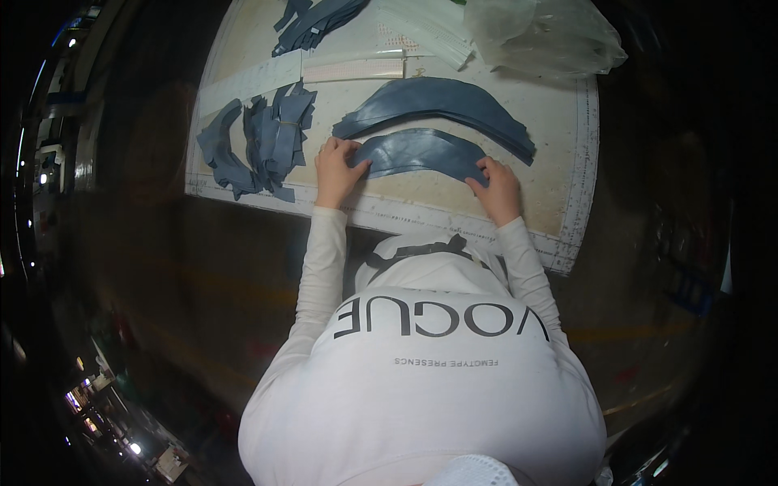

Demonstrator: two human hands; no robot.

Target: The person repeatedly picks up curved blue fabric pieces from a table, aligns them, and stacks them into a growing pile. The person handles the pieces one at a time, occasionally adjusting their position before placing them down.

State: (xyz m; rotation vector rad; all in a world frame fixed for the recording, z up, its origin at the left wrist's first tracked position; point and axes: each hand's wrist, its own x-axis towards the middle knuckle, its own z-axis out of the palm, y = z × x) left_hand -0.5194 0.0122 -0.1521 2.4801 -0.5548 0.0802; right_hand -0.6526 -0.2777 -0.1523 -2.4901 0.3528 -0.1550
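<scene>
Between my hands lies a curved blue-grey piece of sheet material (421,151), leather or something like it, bowed away from me on the table. My left hand (336,170) grips its left end between thumb and fingers. At the right end, my right hand (496,190) pinches the tip in the same way. Just beyond it rests a larger stack of curved blue-grey pieces (438,101), its layered edges showing along the right side. How many layers are in my hands I cannot tell.
Bundles of blue-grey cut pieces (275,138) lie at the left, more pieces (320,24) at the far left. A clear plastic bag (543,36) and pale strips (425,28) are at the back. Ruler markings run along the table (389,215) edges.
</scene>
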